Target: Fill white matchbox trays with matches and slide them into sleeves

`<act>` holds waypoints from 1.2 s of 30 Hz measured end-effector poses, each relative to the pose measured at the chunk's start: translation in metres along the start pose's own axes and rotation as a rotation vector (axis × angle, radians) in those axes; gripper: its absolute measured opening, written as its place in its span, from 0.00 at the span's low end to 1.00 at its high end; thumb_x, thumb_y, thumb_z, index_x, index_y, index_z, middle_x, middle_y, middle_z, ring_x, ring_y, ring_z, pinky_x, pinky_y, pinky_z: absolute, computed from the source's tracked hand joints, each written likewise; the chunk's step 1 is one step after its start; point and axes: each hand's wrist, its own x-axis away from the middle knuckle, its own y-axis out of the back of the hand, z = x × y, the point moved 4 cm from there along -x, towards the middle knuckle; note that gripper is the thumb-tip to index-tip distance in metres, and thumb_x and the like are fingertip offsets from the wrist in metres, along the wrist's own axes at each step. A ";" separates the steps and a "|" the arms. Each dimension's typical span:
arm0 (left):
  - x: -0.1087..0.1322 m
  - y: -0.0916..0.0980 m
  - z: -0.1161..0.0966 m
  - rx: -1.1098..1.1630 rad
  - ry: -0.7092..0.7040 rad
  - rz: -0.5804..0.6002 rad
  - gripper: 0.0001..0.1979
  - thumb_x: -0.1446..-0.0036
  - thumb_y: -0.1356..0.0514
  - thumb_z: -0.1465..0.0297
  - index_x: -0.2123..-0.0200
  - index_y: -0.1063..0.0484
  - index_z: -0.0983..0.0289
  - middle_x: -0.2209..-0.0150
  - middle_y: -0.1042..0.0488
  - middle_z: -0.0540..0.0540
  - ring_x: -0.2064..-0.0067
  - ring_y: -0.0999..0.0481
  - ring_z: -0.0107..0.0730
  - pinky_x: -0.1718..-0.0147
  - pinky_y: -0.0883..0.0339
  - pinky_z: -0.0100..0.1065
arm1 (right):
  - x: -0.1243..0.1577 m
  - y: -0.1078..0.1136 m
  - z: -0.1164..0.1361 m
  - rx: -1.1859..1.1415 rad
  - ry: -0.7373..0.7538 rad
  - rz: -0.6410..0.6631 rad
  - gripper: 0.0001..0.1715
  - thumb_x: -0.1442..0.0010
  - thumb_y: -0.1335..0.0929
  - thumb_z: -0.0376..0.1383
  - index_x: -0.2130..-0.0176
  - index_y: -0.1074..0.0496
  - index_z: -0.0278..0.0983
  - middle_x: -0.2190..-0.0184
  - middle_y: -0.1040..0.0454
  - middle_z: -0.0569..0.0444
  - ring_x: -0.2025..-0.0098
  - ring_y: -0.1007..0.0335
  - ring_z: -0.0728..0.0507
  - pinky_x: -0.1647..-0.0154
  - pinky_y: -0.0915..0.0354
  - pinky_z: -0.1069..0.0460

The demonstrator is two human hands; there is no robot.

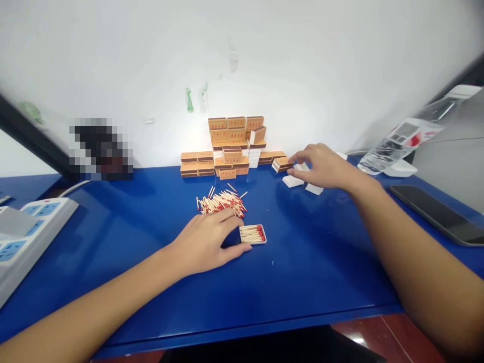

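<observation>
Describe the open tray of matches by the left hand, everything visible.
The white cardboard tray is a shallow, lidless rectangle filled with pale wooden matches laid side by side, red heads toward its right end. It lies flat on the blue tabletop, nearer than the loose match pile. The left hand rests at its left end, thumb touching or nearly touching its near corner.
</observation>
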 end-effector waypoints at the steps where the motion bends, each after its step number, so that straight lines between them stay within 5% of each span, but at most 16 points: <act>1: 0.000 0.000 0.000 0.001 0.005 0.002 0.19 0.32 0.38 0.54 0.50 0.22 0.62 0.54 0.20 0.56 0.62 0.19 0.35 0.68 0.28 0.36 | -0.005 0.000 0.000 0.030 -0.109 -0.040 0.34 0.38 0.34 0.58 0.51 0.17 0.36 0.60 0.20 0.38 0.51 0.29 0.29 0.51 0.35 0.38; 5: 0.000 0.000 0.001 -0.006 0.027 -0.001 0.19 0.32 0.38 0.53 0.51 0.22 0.62 0.54 0.19 0.57 0.62 0.19 0.37 0.69 0.27 0.36 | -0.023 -0.008 0.009 0.121 -0.356 -0.073 0.43 0.41 0.35 0.66 0.58 0.17 0.30 0.60 0.21 0.31 0.46 0.32 0.21 0.53 0.35 0.35; 11: 0.001 0.002 0.004 -0.017 0.044 -0.035 0.32 0.36 0.37 0.45 0.41 0.26 0.63 0.47 0.20 0.61 0.54 0.17 0.45 0.60 0.22 0.42 | -0.016 -0.004 0.021 0.149 -0.323 -0.088 0.38 0.40 0.34 0.63 0.66 0.19 0.32 0.65 0.22 0.31 0.48 0.32 0.21 0.56 0.35 0.36; 15: 0.000 0.019 0.006 0.006 0.112 -0.249 0.30 0.34 0.37 0.49 0.38 0.29 0.63 0.51 0.20 0.59 0.54 0.19 0.42 0.57 0.22 0.43 | 0.019 0.019 0.059 -0.110 -0.163 -0.169 0.37 0.43 0.31 0.67 0.66 0.22 0.36 0.66 0.21 0.41 0.64 0.29 0.35 0.65 0.38 0.43; 17: -0.001 0.026 0.007 0.006 0.120 -0.339 0.31 0.36 0.35 0.50 0.38 0.29 0.64 0.55 0.20 0.58 0.56 0.19 0.41 0.56 0.23 0.43 | 0.039 0.023 0.090 -0.357 -0.051 -0.095 0.34 0.45 0.29 0.66 0.66 0.23 0.38 0.70 0.22 0.48 0.69 0.31 0.41 0.69 0.40 0.47; 19: 0.000 0.027 0.006 0.023 0.090 -0.371 0.30 0.39 0.32 0.52 0.40 0.28 0.64 0.56 0.20 0.57 0.57 0.19 0.40 0.57 0.23 0.42 | 0.055 0.018 0.121 -0.583 0.067 0.115 0.30 0.46 0.26 0.62 0.67 0.23 0.38 0.72 0.22 0.52 0.70 0.31 0.44 0.70 0.40 0.49; 22: 0.000 0.024 0.004 0.079 0.038 -0.383 0.23 0.38 0.31 0.57 0.44 0.25 0.63 0.56 0.18 0.57 0.58 0.19 0.38 0.57 0.23 0.40 | 0.068 0.010 0.148 -0.711 0.113 0.264 0.27 0.48 0.23 0.59 0.66 0.23 0.39 0.71 0.22 0.54 0.69 0.30 0.45 0.70 0.40 0.50; 27: -0.001 0.019 0.004 0.182 -0.001 -0.397 0.12 0.33 0.35 0.67 0.48 0.21 0.61 0.53 0.17 0.55 0.55 0.19 0.36 0.55 0.25 0.38 | 0.069 0.005 0.143 -0.707 0.146 0.231 0.27 0.46 0.23 0.60 0.67 0.25 0.39 0.72 0.23 0.57 0.70 0.31 0.46 0.71 0.41 0.50; 31: -0.003 0.019 0.007 0.271 0.047 -0.366 0.14 0.31 0.38 0.70 0.44 0.21 0.59 0.51 0.18 0.55 0.57 0.20 0.32 0.58 0.26 0.34 | 0.062 0.010 0.121 -0.595 0.239 0.161 0.24 0.38 0.27 0.57 0.62 0.23 0.39 0.69 0.23 0.56 0.68 0.30 0.46 0.67 0.38 0.49; 36: -0.008 0.016 0.014 0.643 0.309 -0.239 0.15 0.30 0.39 0.65 0.43 0.21 0.58 0.57 0.19 0.54 0.66 0.25 0.28 0.68 0.30 0.31 | 0.063 0.003 0.110 -0.469 0.343 0.368 0.33 0.47 0.23 0.61 0.55 0.23 0.40 0.61 0.23 0.52 0.61 0.29 0.41 0.62 0.36 0.47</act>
